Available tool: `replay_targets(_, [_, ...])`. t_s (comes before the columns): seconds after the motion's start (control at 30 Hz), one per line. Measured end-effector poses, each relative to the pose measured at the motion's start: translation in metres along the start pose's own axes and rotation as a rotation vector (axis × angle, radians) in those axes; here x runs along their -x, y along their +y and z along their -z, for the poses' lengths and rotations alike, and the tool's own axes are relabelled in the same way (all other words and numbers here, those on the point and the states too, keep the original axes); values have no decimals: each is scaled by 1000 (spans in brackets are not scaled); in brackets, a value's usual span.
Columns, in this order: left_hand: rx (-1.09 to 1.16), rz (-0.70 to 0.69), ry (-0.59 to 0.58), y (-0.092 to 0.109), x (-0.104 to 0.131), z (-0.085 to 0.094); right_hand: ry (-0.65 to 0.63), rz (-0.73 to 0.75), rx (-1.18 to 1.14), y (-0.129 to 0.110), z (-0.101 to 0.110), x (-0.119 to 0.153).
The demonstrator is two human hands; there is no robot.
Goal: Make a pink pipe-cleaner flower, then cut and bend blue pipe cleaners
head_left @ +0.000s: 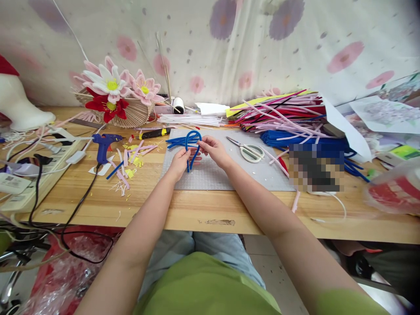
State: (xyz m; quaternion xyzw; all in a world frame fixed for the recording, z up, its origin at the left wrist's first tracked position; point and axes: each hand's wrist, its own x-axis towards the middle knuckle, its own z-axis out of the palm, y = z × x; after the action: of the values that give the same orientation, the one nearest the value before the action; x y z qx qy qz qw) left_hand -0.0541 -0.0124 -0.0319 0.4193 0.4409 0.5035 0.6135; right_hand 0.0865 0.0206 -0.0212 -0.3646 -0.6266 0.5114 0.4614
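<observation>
- We hold the bent blue stem [187,140] upright just above the centre of the frame, probably so its loop is in plain sight between both hands.
- Our left hand [180,163] has thumb and fingers closed on the stem low down, likely to steady it; the other fingertips spread behind.
- Our right hand [214,149] brings thumb and fingertips together at the loop's right side, seemingly to shape it; how firmly they press, we cannot tell.
- The loop's top rises above our fingers, and its ends hang below the left thumb.
- Loose blue stems [173,141] lie behind on the grey mat [223,177], presumably for easy reach.
- Scissors [252,153] rest right of centre and the glue gun [104,146] sits at the left, both likely kept aside to leave us working room.
</observation>
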Motion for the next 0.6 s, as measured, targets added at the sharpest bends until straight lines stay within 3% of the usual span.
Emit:
replay_targets(0.23, [-18, 6, -13, -3, -2, -1, -91, 34, 12, 2, -4, 1])
replay_targets(0.47, [-84, -84, -40, -5, -2, 0, -115, 40, 28, 4, -6, 2])
replay_targets(0.6, [-121, -70, -59, -5, -3, 1, -89, 1, 71, 2, -3, -1])
